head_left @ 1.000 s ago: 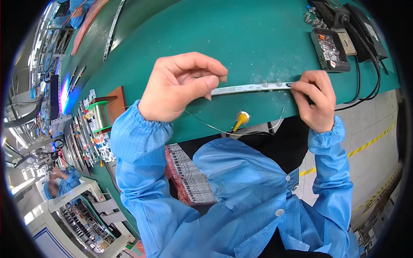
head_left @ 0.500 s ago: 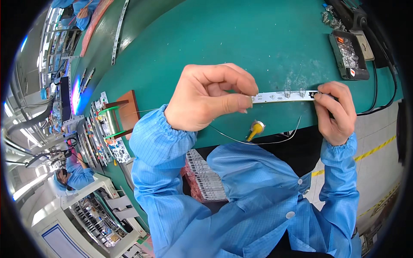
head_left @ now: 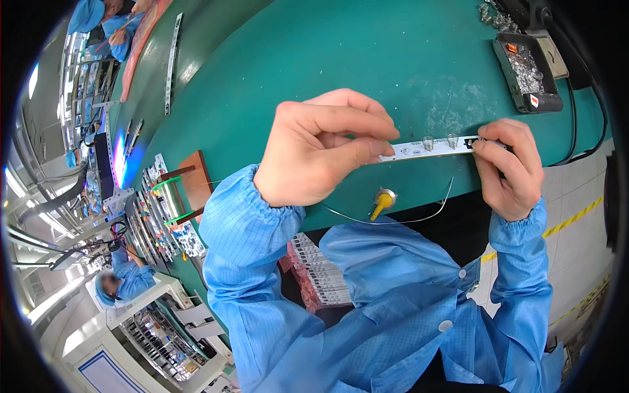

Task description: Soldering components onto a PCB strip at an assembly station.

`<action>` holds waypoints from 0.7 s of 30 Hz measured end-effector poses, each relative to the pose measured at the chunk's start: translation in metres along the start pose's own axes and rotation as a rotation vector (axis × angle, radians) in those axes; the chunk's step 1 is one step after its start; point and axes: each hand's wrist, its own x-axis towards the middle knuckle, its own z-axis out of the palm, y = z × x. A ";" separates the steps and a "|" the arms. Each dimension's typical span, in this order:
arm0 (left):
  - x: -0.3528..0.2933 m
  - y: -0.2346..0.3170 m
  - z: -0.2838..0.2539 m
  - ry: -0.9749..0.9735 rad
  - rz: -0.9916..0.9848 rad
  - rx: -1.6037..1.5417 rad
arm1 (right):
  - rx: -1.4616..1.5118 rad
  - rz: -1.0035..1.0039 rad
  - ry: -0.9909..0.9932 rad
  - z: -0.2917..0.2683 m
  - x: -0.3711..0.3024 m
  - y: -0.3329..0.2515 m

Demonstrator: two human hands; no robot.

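Observation:
A narrow white circuit board strip point(head_left: 409, 152) lies level above the green bench, with two small coil springs point(head_left: 428, 143) standing on its upper face. My left hand point(head_left: 321, 147) has thumb and fingers closed at the strip's left end; the exact contact is partly hidden. At the black-tipped right end, my right hand point(head_left: 511, 164) pinches the strip between thumb and fingers. Below the strip, a yellow-handled piece with a round metal head point(head_left: 381, 203) sits near the bench edge. A thin solder wire point(head_left: 400, 223) curves past it, its left part passing behind my left hand.
A black tray of small metal parts point(head_left: 524, 72) stands at the far right beside dark cables point(head_left: 580, 154). To the left are a wire spool with green rims point(head_left: 171, 196) and a brown board point(head_left: 195, 177). Rows of white strips point(head_left: 324, 275) lie by my lap. Co-workers sit at left.
The view has shifted slightly. My left thumb and fingertips sit a little farther right over the strip's end, which now shows below the thumb. My right hand keeps its hold.

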 end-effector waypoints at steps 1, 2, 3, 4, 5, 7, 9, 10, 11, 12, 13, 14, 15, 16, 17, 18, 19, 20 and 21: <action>0.001 0.000 0.001 -0.002 -0.002 0.001 | 0.001 -0.003 -0.002 0.000 0.000 0.000; 0.002 0.000 0.001 -0.039 0.074 0.147 | 0.002 -0.005 -0.004 0.000 0.000 0.000; 0.004 0.000 0.002 -0.075 0.150 0.291 | 0.002 -0.002 -0.003 0.000 0.000 0.000; 0.005 0.000 0.005 -0.078 0.148 0.291 | 0.006 -0.007 0.000 0.000 0.000 0.001; 0.005 0.000 0.011 -0.034 0.139 0.284 | 0.010 -0.012 0.003 0.000 0.000 0.001; 0.007 0.001 0.013 0.009 0.126 0.281 | 0.017 -0.009 0.005 0.000 0.000 0.002; 0.010 0.001 0.012 -0.051 0.202 0.485 | 0.023 -0.005 0.006 -0.001 0.000 0.002; 0.011 0.001 0.012 -0.054 0.200 0.486 | 0.025 -0.005 0.004 -0.001 0.000 0.002; 0.012 0.000 0.012 -0.065 0.247 0.520 | 0.027 -0.006 0.002 -0.001 0.000 0.002; 0.013 -0.001 0.013 -0.076 0.295 0.553 | 0.027 -0.002 0.004 -0.001 0.000 0.002; 0.013 -0.001 0.013 -0.080 0.294 0.554 | 0.027 -0.005 0.006 -0.001 0.000 0.003; 0.014 -0.001 0.012 -0.105 0.323 0.584 | 0.026 -0.008 0.008 -0.001 0.000 0.003; 0.014 -0.001 0.012 -0.129 0.353 0.613 | 0.027 -0.005 0.010 -0.001 0.000 0.003; 0.014 -0.001 0.012 -0.132 0.352 0.614 | 0.031 -0.006 0.012 -0.001 -0.001 0.003; 0.014 0.000 0.013 -0.144 0.341 0.624 | 0.034 -0.007 0.014 -0.002 -0.001 0.004; 0.014 0.000 0.013 -0.155 0.330 0.634 | 0.035 -0.005 0.015 -0.002 -0.001 0.004; 0.015 0.000 0.014 -0.158 0.328 0.634 | 0.032 -0.004 0.011 -0.002 -0.001 0.004; 0.015 0.000 0.014 -0.160 0.320 0.644 | 0.029 -0.003 0.007 -0.002 -0.001 0.004; 0.015 0.000 0.014 -0.161 0.310 0.656 | 0.031 -0.003 0.008 -0.001 -0.001 0.004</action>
